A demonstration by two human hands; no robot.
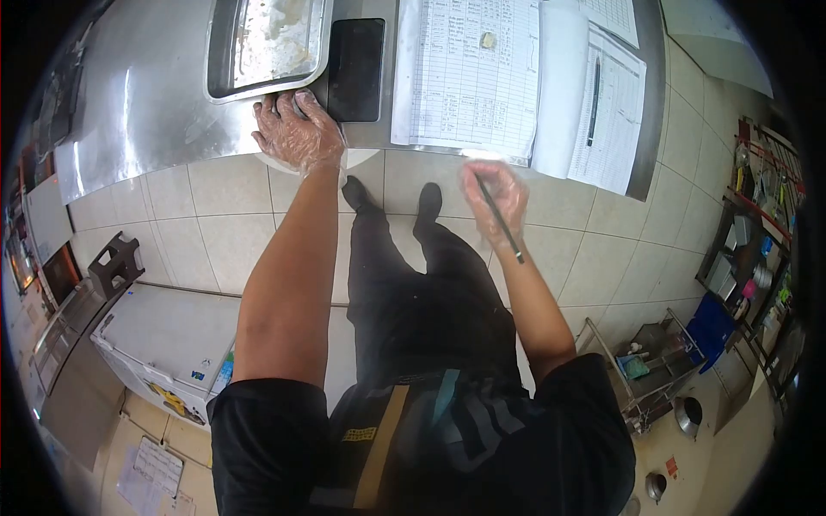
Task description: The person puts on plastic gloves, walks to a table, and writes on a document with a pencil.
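Observation:
My left hand, in a clear plastic glove, lies on the front edge of the steel table with its fingers spread. Its fingertips are right at the near rim of a metal tray that has pale residue on its bottom. Just right of that hand lies a black phone. My right hand, also gloved, is closed around a slim dark pen, in front of the table edge. Beyond it lies a printed table sheet with handwritten entries and a small pale piece on it.
A second dark pen rests on a paper form at the right of the steel table. Behind me are a white chest freezer, a dark stool and a metal rack. The floor is tiled.

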